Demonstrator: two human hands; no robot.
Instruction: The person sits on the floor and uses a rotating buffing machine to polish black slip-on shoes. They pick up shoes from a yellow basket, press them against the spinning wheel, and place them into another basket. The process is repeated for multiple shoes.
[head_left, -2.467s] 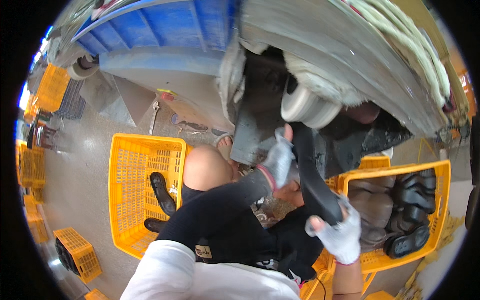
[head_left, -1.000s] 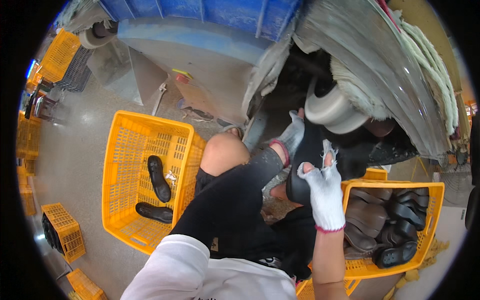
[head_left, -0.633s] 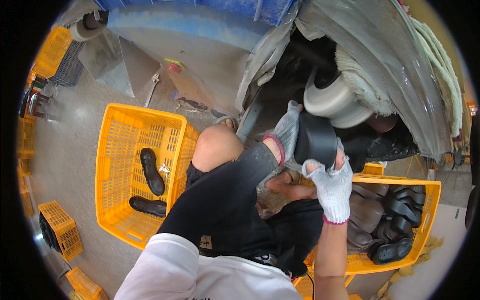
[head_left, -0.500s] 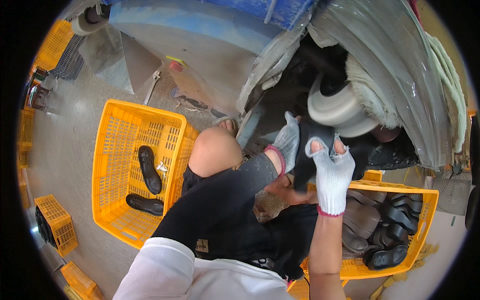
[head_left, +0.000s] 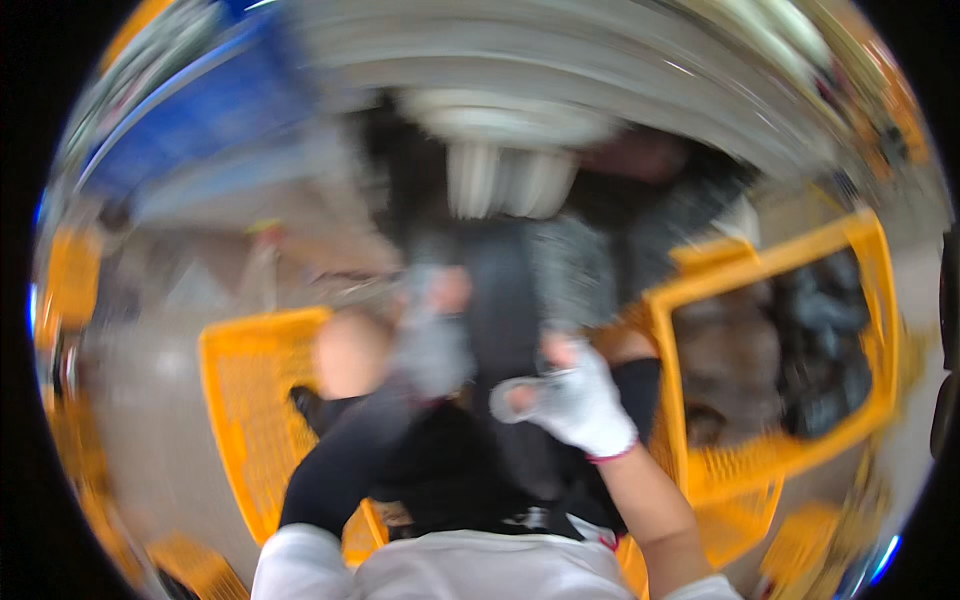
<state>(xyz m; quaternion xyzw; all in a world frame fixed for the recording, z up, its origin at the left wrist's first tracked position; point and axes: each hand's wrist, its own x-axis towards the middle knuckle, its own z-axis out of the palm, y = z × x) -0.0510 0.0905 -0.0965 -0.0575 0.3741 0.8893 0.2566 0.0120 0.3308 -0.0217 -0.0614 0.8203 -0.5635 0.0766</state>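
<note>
Head view: the whole frame is smeared by motion, so only broad shapes hold. A long, dark, flat rubber-like piece (head_left: 505, 330), perhaps a shoe sole, stands between the two gloved hands in front of the person's chest. The left hand (head_left: 432, 335), in a grey glove, lies against its left edge; whether those fingers are closed around it I cannot tell. The right hand (head_left: 570, 400), in a white knitted glove, touches its lower right part with the fingers curled, but a firm grip cannot be confirmed.

Judging by its thin, floppy look, the piece is probably light and bendable, with a slightly grippy surface; holding it along both long edges seems safest.

The yellow plastic crate on the right (head_left: 860, 240) holds dark lumps too blurred to name. The yellow plastic crate on the left (head_left: 240, 400) is half hidden by the person's knee.
</note>
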